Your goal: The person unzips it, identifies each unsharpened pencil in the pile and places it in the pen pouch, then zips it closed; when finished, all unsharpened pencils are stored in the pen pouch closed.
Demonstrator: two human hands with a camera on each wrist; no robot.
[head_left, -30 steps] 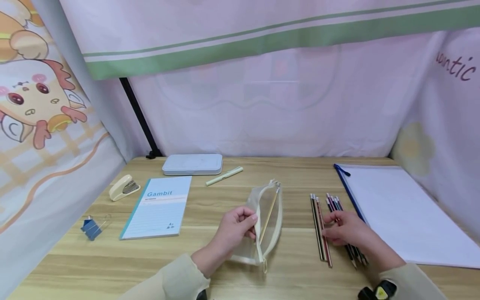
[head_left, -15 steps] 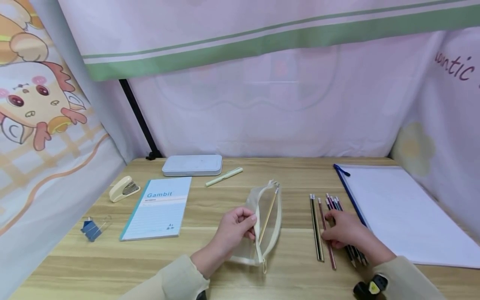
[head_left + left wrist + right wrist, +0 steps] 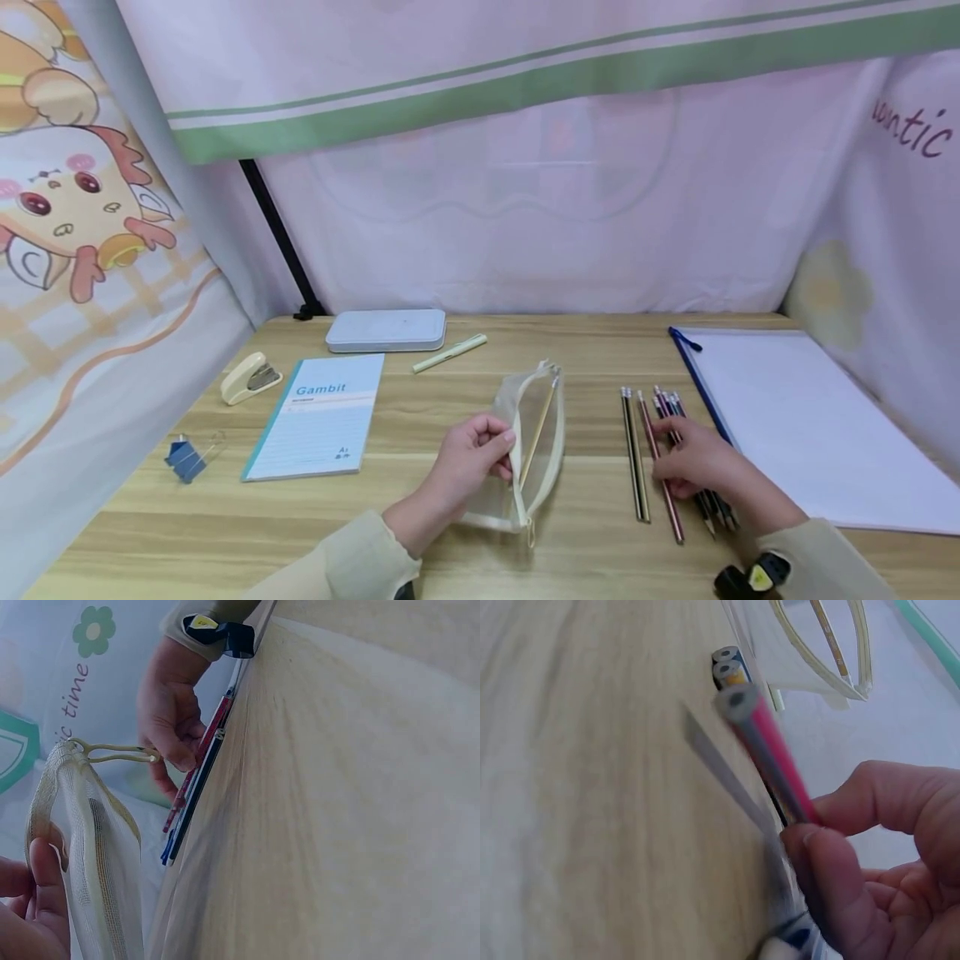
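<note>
The right hand (image 3: 693, 458) pinches a red pencil (image 3: 672, 512) between thumb and finger; whether the pencil touches the table (image 3: 300, 533) is unclear. Just left of this grip lie two more pencils (image 3: 632, 450); a bundle (image 3: 667, 404) lies partly hidden beneath the hand. Further left, the left hand (image 3: 472, 450) pinches the edge of a gaping mesh pouch (image 3: 510, 392), one pencil inside (image 3: 541, 429). A firm pinch, clear of neighbouring pencils, with the pouch held steady, seems best.

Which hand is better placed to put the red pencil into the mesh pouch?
The right hand, I'd judge: it pinches the red pencil, while the left hand grips the open mesh pouch by its edge.
</note>
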